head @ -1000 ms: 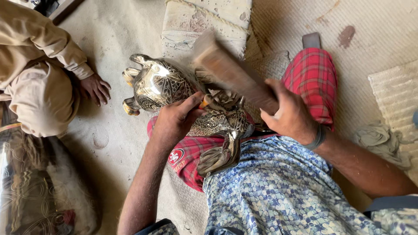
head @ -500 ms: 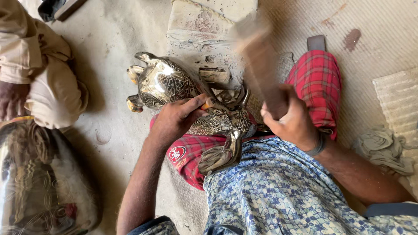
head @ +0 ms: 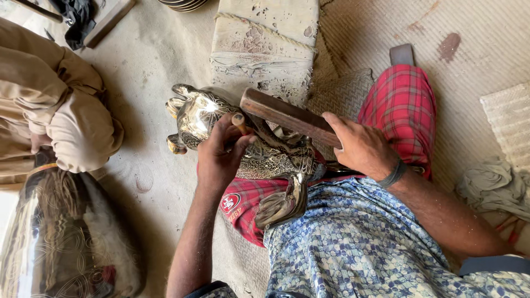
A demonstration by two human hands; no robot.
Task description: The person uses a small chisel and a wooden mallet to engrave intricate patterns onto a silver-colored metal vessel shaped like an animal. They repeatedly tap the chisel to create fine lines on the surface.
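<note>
figurine [head: 221,118] under left hand [head: 221,157]

Stone block [head: 265,41] on sandy floor [head: 149,72]

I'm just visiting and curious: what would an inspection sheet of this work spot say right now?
Surface: dusty sand-coloured floor with woven mats.
Job's things: shiny engraved metal animal figure lying across the person's lap; wooden mallet lying over it; a small tool pinched against the metal.
Clutter: worn stone block, crumpled rag, dark cloth.
Hands: left hand holds the small tool on the figure; right hand grips the mallet.
Cables: nothing seen.
Surroundings: another person in tan clothing sits at the left, by a large engraved metal vessel.
</note>
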